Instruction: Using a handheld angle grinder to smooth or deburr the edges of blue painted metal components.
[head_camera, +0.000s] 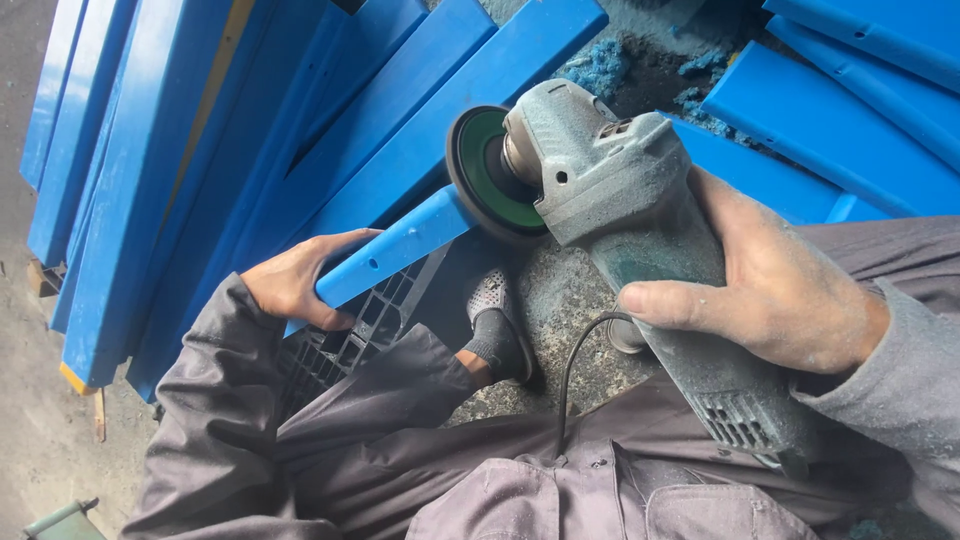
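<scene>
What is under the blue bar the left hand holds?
Under the bar, a black grid crate shows beside the left hand; the grey sleeve covers the crate's lower part.

One angle grinder (640, 230) with one disc (480, 172), one short blue bar (395, 250), two hands, one shoe (497, 320), one black crate (350, 335), and roughly a dozen blue planks (150, 180).

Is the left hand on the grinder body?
No: the left hand grips the end of a blue bar, while the right hand alone holds the angle grinder.
</scene>
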